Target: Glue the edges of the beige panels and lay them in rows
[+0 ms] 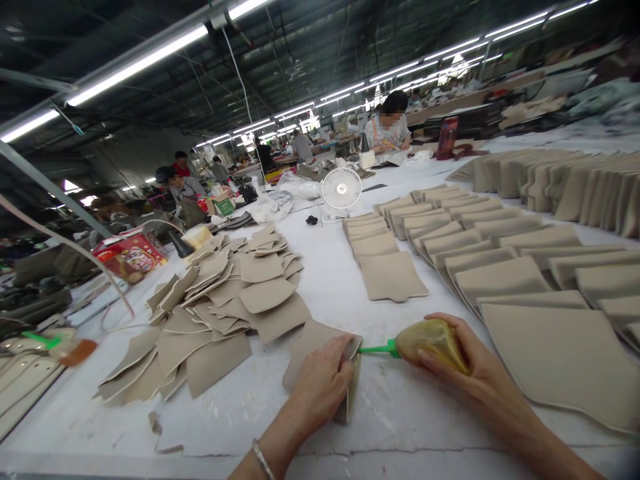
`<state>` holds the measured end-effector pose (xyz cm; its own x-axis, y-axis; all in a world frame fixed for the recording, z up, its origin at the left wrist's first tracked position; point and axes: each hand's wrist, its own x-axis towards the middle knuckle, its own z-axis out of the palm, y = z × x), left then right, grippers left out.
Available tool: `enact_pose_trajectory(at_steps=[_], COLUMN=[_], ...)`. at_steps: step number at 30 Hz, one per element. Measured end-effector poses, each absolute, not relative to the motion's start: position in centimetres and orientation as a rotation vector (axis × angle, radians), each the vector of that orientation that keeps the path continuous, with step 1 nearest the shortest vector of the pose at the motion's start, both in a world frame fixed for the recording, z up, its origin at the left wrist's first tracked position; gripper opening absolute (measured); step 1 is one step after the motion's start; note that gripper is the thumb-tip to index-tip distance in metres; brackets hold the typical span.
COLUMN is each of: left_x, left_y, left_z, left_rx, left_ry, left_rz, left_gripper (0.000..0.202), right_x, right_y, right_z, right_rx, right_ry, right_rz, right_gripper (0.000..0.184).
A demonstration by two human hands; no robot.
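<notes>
Left hand (323,377): it lies on a beige piece (306,343), lower centre of the frame; whether the fingers also grip it, I cannot tell.
Right hand (467,357): it is closed around a yellow squeeze bottle (433,340), right of lower centre.
Green nozzle (379,349): it points left, its tip at the right edge of the piece.
Both hands: apart, the nozzle between them.
Loose pile (215,300): left of centre.
White fan (341,188): above centre.

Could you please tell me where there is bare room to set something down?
Bare white tabletop shows between the loose beige panel pile and the overlapping panel rows, and between the left hand and right forearm. The right side is crowded by the rows.
</notes>
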<state>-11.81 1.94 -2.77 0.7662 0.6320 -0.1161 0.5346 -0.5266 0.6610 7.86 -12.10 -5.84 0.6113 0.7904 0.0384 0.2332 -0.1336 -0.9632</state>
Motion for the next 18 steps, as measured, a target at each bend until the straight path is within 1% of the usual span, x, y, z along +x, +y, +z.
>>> enact_pose_trajectory(at_steps=[3,9,12,14,16,18], left_x=[-11.9,-11.8,-11.8,-11.9,-12.2,-12.9], left_y=[1.9,1.7,1.7,2.0,2.4,3.0], left_z=[-2.8,-2.6,-2.7,-2.8,-2.8,-2.8], left_rx=[2.255,2.253,2.249,2.165,2.063,2.082], left_ry=[0.867,0.867,0.860,0.888,0.943,1.027], left_rz=[0.183,0.185,0.201,0.163,0.153,0.260], left_gripper=[0.050,0.050,0.049,0.048,0.045,0.042], right_x=[7.9,8.3,8.1,8.0,8.2,8.6], right_y=[-12.4,-12.0,-12.3,-12.5,-12.7,-12.9], right_z=[-5.8,-6.0,-5.8,-5.6,-5.5,-5.3], right_rx=[-1.655,-1.686,-1.631,-1.499,-1.307,-1.115], right_ry=[-0.887,-0.857,-0.898,-0.838,-0.677,-0.455], right_rz=[0.648,0.512,0.612,0.735,0.875,0.996], right_gripper=[0.064,0.066,0.061,0.057,0.053,0.050])
